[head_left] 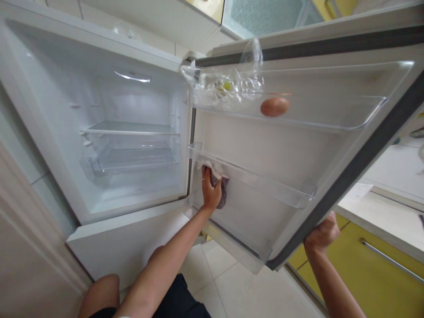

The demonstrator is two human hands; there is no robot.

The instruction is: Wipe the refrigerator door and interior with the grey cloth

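My left hand (210,190) is closed on a grey-brown cloth (222,187) and presses it against the inner face of the open fridge door (265,154), inside the lower clear door shelf (265,181). My right hand (320,234) grips the outer bottom edge of that door, fingers curled round it. On the upper door shelf (331,115) lie a brown egg (274,106) and a crumpled clear plastic bag (228,84).
The fridge compartment (132,145) stands open at left with a glass shelf (129,128) and a clear drawer (132,159). Yellow cabinets (371,274) and a white counter (374,212) are at right. A tiled floor (238,282) lies below, my knees over it.
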